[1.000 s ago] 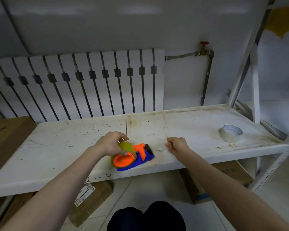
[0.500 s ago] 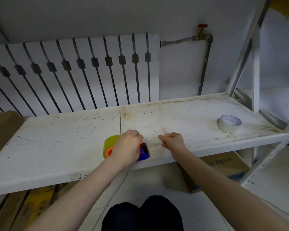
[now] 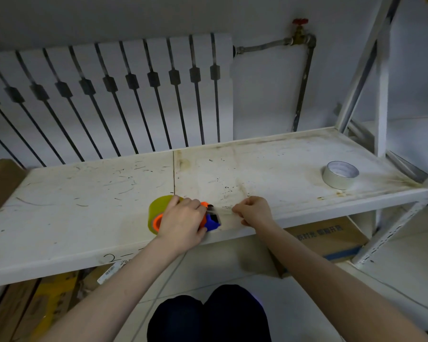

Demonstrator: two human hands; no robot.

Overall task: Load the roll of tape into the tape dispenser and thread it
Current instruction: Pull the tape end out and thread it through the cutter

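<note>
The tape dispenser (image 3: 209, 219), loaded with the yellow roll (image 3: 158, 208), is pressed onto the shelf (image 3: 84, 193) by the clamped left hand (image 3: 183, 223). The tape end (image 3: 221, 212) is pinched by the right hand (image 3: 253, 209); it should be drawn straight and taut over the cutter.

Tape roll (image 3: 160, 206): yellowish-green, translucent, standing on edge on the white shelf (image 3: 84, 206) close to the front lip, already seated in the dispenser. Its orange hub (image 3: 157, 220) shows thru the roll's open side, facing me. Dispenser (image 3: 211, 222): orange + blue plastic, lying low on the shelf w/ its blue nose and dark cutter end pointing right; most of the body is hidden under my left hand (image 3: 183, 222). A thin clear strip of tape (image 3: 223, 211) runs from the cutter end rightward, stretched just above the shelf, its free end pinched in my right-hand fingers (image 3: 237, 210). Can't tell if the strip passes under the roller.
</note>
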